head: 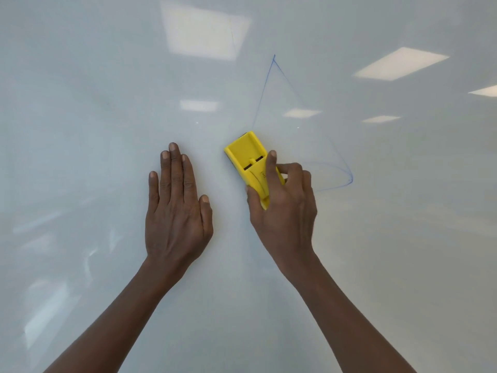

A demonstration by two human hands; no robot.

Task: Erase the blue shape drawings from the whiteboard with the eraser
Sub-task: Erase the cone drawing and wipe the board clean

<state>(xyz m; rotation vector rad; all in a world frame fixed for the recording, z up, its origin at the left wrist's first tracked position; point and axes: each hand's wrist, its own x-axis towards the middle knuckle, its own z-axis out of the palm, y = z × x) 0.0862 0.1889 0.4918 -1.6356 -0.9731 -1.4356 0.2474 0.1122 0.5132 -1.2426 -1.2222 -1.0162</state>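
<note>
A yellow eraser (246, 154) lies flat against the whiteboard (107, 103) near the middle of the view. My right hand (285, 205) grips its lower half, forefinger along its top and thumb on its left side. A thin blue cone drawing (265, 87) stands above and to the right of the eraser; its left side and curved base at the lower right show, while the lower left part is faint. My left hand (176, 205) rests flat on the board to the left of the eraser, fingers straight and together.
The glossy whiteboard fills the whole view and reflects several ceiling light panels (400, 63). Faint smears mark the lower left of the board.
</note>
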